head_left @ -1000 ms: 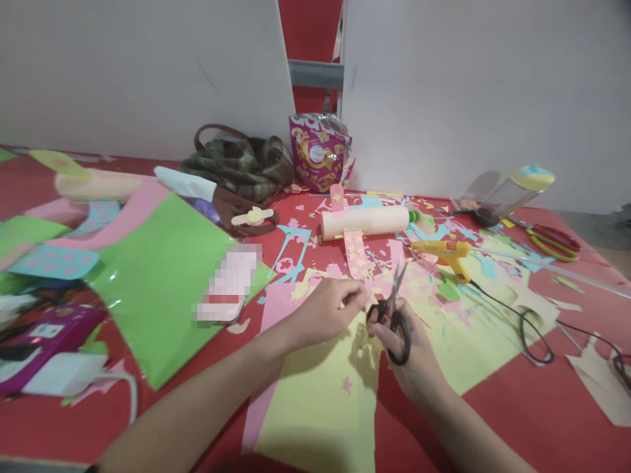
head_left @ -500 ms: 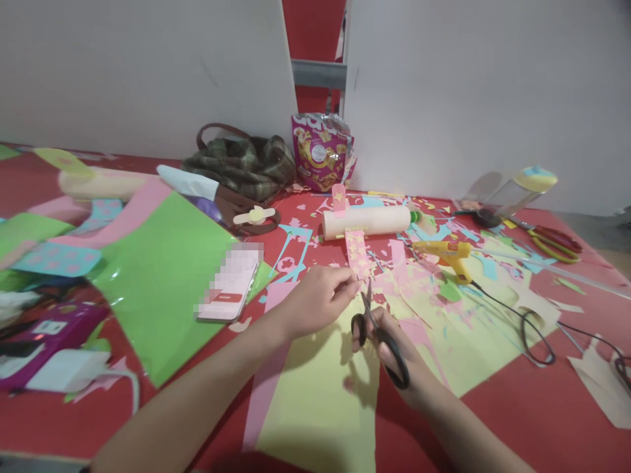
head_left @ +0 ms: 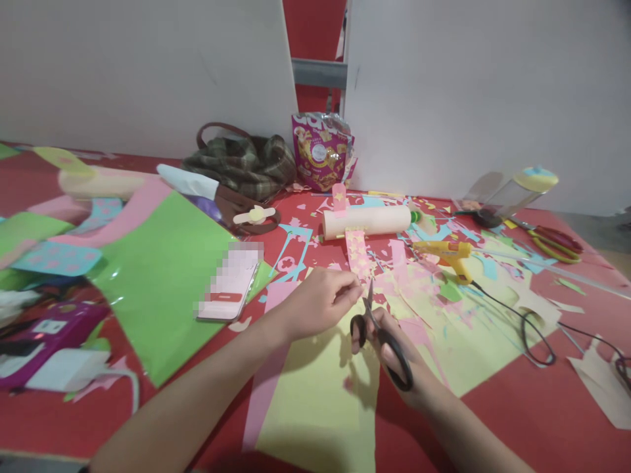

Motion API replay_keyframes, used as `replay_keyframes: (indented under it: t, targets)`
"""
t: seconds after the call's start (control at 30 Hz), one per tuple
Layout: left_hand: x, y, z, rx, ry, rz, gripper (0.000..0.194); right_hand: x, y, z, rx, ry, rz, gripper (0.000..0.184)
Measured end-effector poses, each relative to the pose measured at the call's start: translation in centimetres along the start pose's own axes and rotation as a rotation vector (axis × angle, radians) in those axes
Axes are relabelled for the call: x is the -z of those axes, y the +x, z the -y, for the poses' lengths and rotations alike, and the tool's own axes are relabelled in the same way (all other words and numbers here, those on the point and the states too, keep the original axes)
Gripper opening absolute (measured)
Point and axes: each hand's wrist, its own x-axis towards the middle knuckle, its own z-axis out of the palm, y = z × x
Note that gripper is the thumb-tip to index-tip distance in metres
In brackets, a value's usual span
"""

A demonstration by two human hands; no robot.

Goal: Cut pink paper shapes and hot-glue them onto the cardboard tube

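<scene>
My right hand grips black-handled scissors, its fingers through the loops and the blades pointing up and away. Beside the blades, my left hand is closed in a pinch; whatever is between its fingertips is too small to make out. Both hands hover over a yellow paper sheet, which lies on a pink sheet. Just beyond them rests a cream paper tube with a pink strip dotted with yellow stars attached to it.
Right of the hands lies a yellow glue gun with a black cord, among many paper scraps. Pliers and a clear bottle stand farther right. At left are a phone, green sheets and a purple device. A snack bag stands behind.
My right hand has brought the scissors left, close to my left fingertips, and the blades have come closer together. My left hand has shifted slightly left and away from me.
</scene>
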Motion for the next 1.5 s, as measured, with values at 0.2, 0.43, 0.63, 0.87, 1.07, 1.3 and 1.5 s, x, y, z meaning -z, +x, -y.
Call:
replay_keyframes:
  t: [0.2, 0.43, 0.63, 0.87, 1.07, 1.3, 1.5]
  targets:
    - [0.04, -0.03, -0.09, -0.002, -0.01, 0.013, 0.028, -0.01, -0.05, 0.04, -0.007, 0.003, 0.006, 0.032]
    - [0.12, -0.03, -0.08, -0.002, -0.008, 0.015, 0.029, -0.08, 0.04, 0.07, -0.007, -0.004, 0.0, 0.032]
    - [0.25, -0.09, -0.12, 0.011, -0.002, 0.026, 0.028, -0.11, -0.03, 0.05, -0.003, -0.037, -0.01, 0.032]
    - [0.32, -0.09, 0.01, 0.021, 0.006, 0.032, 0.027, -0.24, -0.04, 0.11, 0.0, 0.005, 0.012, 0.029]
    - [0.32, -0.09, 0.04, 0.032, 0.017, 0.027, 0.026, -0.25, -0.11, 0.33, -0.015, -0.016, 0.01, 0.028]
    - [0.51, -0.08, 0.03, 0.035, 0.027, 0.013, 0.026, -0.27, 0.11, 0.35, -0.027, 0.024, 0.003, 0.028]
    - [0.57, -0.12, 0.0, 0.064, 0.006, 0.015, 0.027, -0.24, -0.05, 0.19, -0.014, 0.085, 0.02, 0.027]
